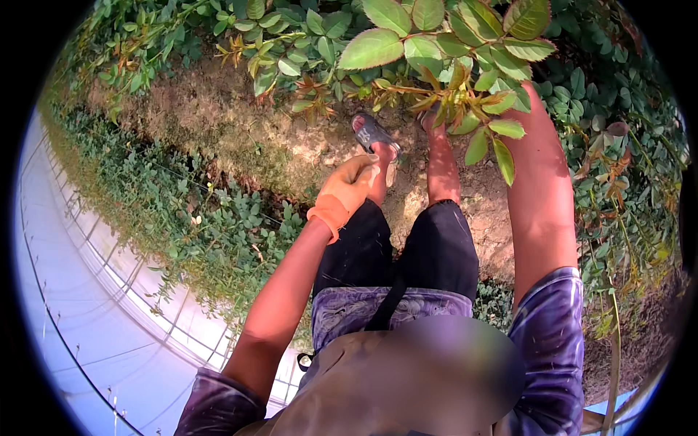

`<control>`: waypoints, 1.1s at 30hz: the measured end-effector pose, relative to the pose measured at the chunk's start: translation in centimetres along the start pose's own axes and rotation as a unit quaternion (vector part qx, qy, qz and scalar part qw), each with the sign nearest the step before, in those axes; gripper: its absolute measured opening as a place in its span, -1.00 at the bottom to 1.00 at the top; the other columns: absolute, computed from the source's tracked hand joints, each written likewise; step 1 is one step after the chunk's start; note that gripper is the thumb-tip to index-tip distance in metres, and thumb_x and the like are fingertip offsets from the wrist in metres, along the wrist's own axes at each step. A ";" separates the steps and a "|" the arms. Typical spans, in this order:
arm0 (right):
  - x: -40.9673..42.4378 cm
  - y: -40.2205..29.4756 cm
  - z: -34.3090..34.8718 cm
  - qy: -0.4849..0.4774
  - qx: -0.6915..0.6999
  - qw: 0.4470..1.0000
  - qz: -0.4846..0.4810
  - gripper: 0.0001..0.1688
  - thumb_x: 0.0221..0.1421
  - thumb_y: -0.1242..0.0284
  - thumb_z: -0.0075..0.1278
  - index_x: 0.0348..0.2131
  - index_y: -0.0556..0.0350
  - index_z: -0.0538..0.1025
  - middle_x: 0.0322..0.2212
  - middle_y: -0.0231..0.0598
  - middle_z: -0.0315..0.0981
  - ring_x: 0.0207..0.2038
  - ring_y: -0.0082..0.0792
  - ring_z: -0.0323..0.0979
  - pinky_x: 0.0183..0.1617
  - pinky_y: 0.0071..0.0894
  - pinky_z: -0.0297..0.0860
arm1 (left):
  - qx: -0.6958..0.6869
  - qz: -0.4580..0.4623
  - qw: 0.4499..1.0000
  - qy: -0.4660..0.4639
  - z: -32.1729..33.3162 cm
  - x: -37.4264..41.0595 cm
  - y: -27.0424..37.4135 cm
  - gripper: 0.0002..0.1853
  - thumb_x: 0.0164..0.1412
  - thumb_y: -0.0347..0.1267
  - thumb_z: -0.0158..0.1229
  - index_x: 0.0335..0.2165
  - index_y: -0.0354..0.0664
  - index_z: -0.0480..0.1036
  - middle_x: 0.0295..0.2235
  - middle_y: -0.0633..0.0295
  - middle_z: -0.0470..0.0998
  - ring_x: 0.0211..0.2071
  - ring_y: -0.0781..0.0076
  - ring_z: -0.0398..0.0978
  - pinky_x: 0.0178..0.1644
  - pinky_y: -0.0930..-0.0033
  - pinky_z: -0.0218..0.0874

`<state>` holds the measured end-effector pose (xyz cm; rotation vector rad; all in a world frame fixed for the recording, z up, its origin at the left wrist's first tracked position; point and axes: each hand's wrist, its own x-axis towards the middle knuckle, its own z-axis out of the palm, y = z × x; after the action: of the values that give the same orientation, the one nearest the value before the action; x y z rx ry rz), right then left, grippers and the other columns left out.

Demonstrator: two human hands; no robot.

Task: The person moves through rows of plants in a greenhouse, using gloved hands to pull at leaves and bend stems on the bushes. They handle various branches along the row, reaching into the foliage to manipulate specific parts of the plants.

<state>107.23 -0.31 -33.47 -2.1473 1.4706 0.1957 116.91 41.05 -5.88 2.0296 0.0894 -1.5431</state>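
An orange-cuffed work glove covers my left hand (349, 188), which hangs in front of my legs with its fingers curled in and the thumb against them. I see nothing held in it. My right forearm (537, 163) reaches up behind a leafy rose shoot (463, 98); the leaves hide my right hand, so what it touches cannot be seen. The shoot has large, tooth-edged green leaves and reddish young tips. It is close to the camera, above my feet in the picture.
I stand in sandals (376, 133) on a bare soil path (305, 141). Low green plants (218, 218) line the left side, and dense rose foliage (611, 180) fills the right. Beyond the left row, a pale wall with a dark grid (131, 272) curves along the rim.
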 end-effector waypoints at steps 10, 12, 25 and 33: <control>3.9 0.2 -3.4 -0.026 -0.110 0.990 -0.080 -0.42 0.14 0.25 0.12 0.10 0.09 0.43 -0.04 -0.22 0.50 -0.05 -0.23 0.48 0.08 -0.15 0.38 | -0.233 0.062 0.970 0.011 2.8 8.1 -4.1 -0.68 0.36 -0.44 0.05 0.03 -0.35 0.40 -0.16 0.21 0.55 -0.18 0.57 0.47 -0.08 0.53 0.34; 3.5 -0.2 -4.4 -0.027 -0.109 0.989 -0.094 -0.42 0.16 0.25 0.10 0.11 0.10 0.42 -0.02 -0.24 0.49 -0.04 -0.24 0.47 0.10 -0.17 0.37 | -0.210 0.052 0.976 0.023 2.3 8.8 -4.9 -0.66 0.37 -0.39 0.05 0.05 -0.31 0.41 -0.19 0.23 0.57 -0.21 0.57 0.47 -0.10 0.52 0.32; -20.3 -4.2 -6.7 -0.053 0.107 0.993 0.001 -0.43 0.29 0.28 0.01 0.19 0.15 0.34 0.05 -0.31 0.44 0.03 -0.34 0.41 0.18 -0.32 0.29 | -0.374 0.081 0.918 0.108 3.2 10.6 -14.8 -0.66 0.33 -0.45 0.07 0.05 -0.29 0.41 -0.14 0.23 0.59 -0.07 0.49 0.52 0.01 0.51 0.31; -30.8 -16.1 -0.3 -0.223 0.257 0.938 -0.059 -0.65 0.29 0.43 0.00 0.01 0.24 0.46 -0.13 -0.34 0.50 -0.10 -0.55 0.39 0.05 -0.53 0.31 | -0.387 0.057 0.916 0.090 0.4 8.4 -17.7 -0.69 0.32 -0.38 0.07 0.00 -0.21 0.49 -0.17 0.26 0.60 -0.18 0.58 0.50 -0.09 0.56 0.29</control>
<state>109.44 29.29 -15.44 -1.6232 0.9902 0.2092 112.48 53.09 -20.60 1.4854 0.5528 -1.0053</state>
